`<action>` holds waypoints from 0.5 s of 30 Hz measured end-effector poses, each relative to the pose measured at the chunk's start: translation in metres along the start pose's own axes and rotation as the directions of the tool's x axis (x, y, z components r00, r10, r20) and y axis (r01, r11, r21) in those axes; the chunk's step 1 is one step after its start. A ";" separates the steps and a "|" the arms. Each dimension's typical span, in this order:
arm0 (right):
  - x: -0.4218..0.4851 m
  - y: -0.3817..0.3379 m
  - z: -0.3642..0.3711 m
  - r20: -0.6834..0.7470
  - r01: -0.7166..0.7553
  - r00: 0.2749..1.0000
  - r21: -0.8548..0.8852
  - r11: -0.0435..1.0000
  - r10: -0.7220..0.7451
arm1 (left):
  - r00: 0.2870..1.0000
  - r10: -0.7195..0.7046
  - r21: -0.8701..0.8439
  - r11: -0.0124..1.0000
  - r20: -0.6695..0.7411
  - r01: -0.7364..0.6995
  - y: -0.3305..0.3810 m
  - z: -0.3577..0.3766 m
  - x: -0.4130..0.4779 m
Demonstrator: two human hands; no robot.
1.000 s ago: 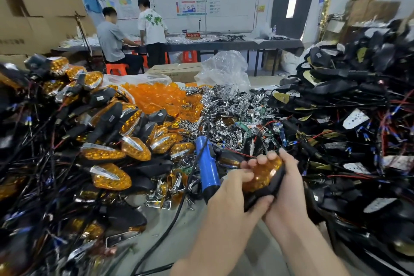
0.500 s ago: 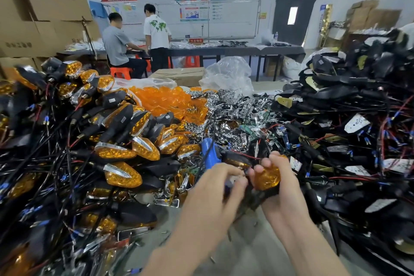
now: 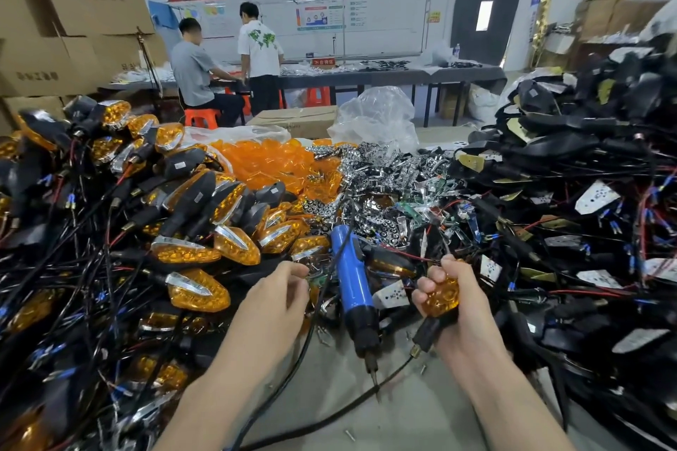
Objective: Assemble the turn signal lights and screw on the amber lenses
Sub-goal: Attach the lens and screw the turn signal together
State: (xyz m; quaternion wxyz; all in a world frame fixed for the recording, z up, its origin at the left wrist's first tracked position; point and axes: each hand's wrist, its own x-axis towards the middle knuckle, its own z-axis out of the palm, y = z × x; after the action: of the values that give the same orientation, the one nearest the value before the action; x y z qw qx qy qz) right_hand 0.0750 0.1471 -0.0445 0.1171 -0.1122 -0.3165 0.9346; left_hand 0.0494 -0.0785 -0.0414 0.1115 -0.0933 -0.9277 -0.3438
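My right hand (image 3: 465,315) grips a turn signal light (image 3: 441,295) with its amber lens facing me and its black stem pointing down. My left hand (image 3: 276,298) hovers apart from it, to the left, with its fingers curled by small parts at the edge of the pile. Whether it holds anything is hidden. A blue electric screwdriver (image 3: 351,286) lies on the table between my hands, its bit toward me. Loose amber lenses (image 3: 263,161) are heaped behind it.
Assembled lights with wires (image 3: 198,253) pile up on the left. Chrome reflectors (image 3: 384,176) lie in the middle, and black housings with wires (image 3: 568,194) are stacked on the right. Two people work at a far table (image 3: 403,71). Cardboard boxes (image 3: 73,29) stand at back left.
My hands have come apart. The left hand left the light and moved left toward the pile. The right hand keeps the light, now with its stem down, and the screwdriver shows between them.
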 end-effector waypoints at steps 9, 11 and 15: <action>-0.001 0.003 -0.007 0.081 -0.005 0.997 0.024 1.000 0.003 | 0.973 -0.045 0.240 0.971 0.225 -0.011 0.003 0.016 0.023; -0.001 0.002 -0.008 0.097 -0.021 0.995 0.044 0.999 0.016 | 0.968 -0.038 0.271 0.962 0.246 -0.032 0.003 0.019 0.024; -0.002 0.002 -0.008 0.104 -0.025 0.994 0.058 0.998 0.019 | 0.966 -0.038 0.292 0.956 0.256 -0.040 0.003 0.023 0.024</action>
State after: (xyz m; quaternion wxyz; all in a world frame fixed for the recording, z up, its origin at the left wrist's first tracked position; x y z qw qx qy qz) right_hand 0.0785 0.1500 -0.0515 0.0935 -0.0636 -0.2930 0.9494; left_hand 0.0241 -0.0591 -0.0497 0.0020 -0.1201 -0.9751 -0.1864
